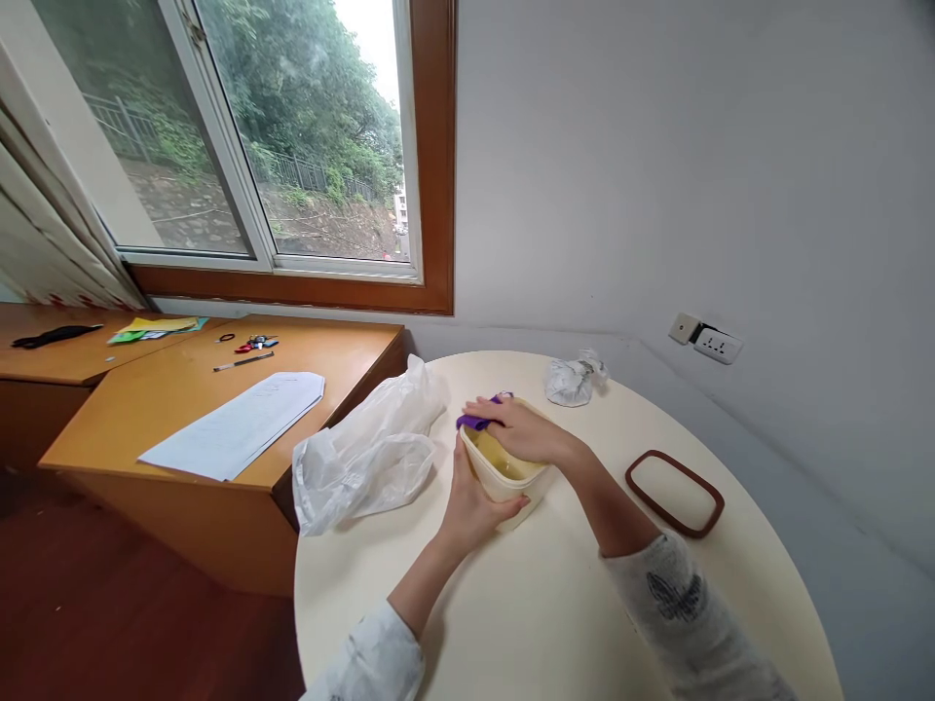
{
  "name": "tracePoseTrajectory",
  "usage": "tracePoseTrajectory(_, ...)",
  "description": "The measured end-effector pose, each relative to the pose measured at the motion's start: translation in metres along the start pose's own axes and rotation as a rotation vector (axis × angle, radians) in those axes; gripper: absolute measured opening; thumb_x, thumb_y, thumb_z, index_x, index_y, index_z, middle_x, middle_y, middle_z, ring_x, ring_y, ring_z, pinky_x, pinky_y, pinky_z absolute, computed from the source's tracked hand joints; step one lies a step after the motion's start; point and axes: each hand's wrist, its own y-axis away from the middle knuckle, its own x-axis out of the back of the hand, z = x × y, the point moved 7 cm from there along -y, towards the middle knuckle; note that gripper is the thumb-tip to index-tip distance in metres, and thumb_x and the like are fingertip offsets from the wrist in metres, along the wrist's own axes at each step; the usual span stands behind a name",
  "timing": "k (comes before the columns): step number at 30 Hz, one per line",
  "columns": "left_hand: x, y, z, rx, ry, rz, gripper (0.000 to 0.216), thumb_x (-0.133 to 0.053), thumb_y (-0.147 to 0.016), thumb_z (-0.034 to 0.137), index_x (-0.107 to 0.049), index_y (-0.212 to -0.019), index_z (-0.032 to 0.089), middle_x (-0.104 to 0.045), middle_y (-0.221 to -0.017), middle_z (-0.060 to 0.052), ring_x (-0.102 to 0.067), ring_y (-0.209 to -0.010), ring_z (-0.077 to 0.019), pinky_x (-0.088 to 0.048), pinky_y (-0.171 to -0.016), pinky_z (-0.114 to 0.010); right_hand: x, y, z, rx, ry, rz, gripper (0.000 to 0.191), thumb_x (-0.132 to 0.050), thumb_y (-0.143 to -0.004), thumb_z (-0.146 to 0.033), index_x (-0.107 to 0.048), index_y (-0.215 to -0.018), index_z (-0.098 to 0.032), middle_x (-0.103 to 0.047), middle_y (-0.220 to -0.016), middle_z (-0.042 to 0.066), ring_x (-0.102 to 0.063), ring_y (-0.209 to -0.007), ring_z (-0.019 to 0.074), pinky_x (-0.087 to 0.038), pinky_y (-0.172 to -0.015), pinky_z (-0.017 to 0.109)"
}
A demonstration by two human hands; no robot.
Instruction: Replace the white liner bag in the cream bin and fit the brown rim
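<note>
A cream plastic container (488, 477) with an open top stands on the round white table, tilted slightly. My left hand (467, 504) is wrapped around its near left side, with the thumb along the front wall. Over the container's mouth lies my right hand (522, 431), pressing a purple cloth (473, 423) against the far left rim. That hand hides part of the cloth and of the inside, which looks yellowish. To the right, a brown rounded rectangular frame (714, 529), shaped like a lid, rests flat; I cannot tell whether its middle is clear plastic or open.
A crumpled white plastic bag (372, 453) lies left of the container, and a small knotted bag (570, 382) sits at the table's back edge. Paper sheets (241, 424), a pen (243, 362) and keys (255, 344) are on the wooden desk (351, 355). The wall is behind.
</note>
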Motion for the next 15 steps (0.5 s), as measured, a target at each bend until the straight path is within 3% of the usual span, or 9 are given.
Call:
tracePoseTrajectory(3, 0.001, -0.001, 0.005, -0.052, -0.027, 0.001, 0.101, -0.077, -0.055, 0.027, -0.017, -0.136, 0.025, -0.033, -0.137, -0.01, -0.028, -0.129, -0.0326, -0.029, -0.105, -0.05, -0.01, 0.009, -0.019, 0.14, -0.219, -0.141, 0.048, -0.032, -0.081, -0.009, -0.057, -0.116, -0.03, -0.052, -0.128, -0.007, -0.034, -0.128, 0.0117, -0.017, -0.109, 0.03)
tracePoseTrajectory(8, -0.005, 0.004, -0.012, 0.047, 0.07, -0.08, 0.081, -0.073, -0.062, 0.028, -0.029, -0.13, 0.027, -0.047, -0.124, -0.009, -0.043, -0.12, -0.031, -0.04, -0.097, -0.051, -0.005, 0.037, -0.03, 0.139, -0.357, -0.202, 0.045, -0.032, -0.073, -0.005, -0.069, -0.092, -0.024, -0.065, -0.108, -0.003, -0.048, -0.116, 0.0151, -0.034, -0.098, 0.03)
tracePoseTrajectory(12, -0.007, 0.004, -0.013, 0.047, 0.169, -0.103, 0.108, -0.079, -0.054, 0.029, -0.009, -0.136, 0.034, -0.055, -0.11, -0.004, -0.057, -0.1, -0.0262, -0.049, -0.085, -0.049, 0.006, 0.058, -0.025, 0.13, -0.295, -0.156, 0.04, -0.031, -0.073, -0.005, -0.068, -0.071, -0.02, -0.068, -0.089, 0.0, -0.056, -0.097, 0.0153, -0.036, -0.092, 0.029)
tracePoseTrajectory(15, -0.005, 0.001, -0.007, 0.009, 0.147, -0.085, 0.115, -0.081, -0.05, 0.028, -0.007, -0.138, 0.03, -0.05, -0.121, -0.007, -0.052, -0.109, -0.0278, -0.042, -0.094, -0.047, 0.015, 0.068, -0.009, 0.091, -0.208, -0.086, 0.035, -0.03, -0.075, -0.008, -0.061, -0.061, -0.019, -0.064, -0.074, 0.001, -0.056, -0.079, 0.0145, -0.038, -0.084, 0.028)
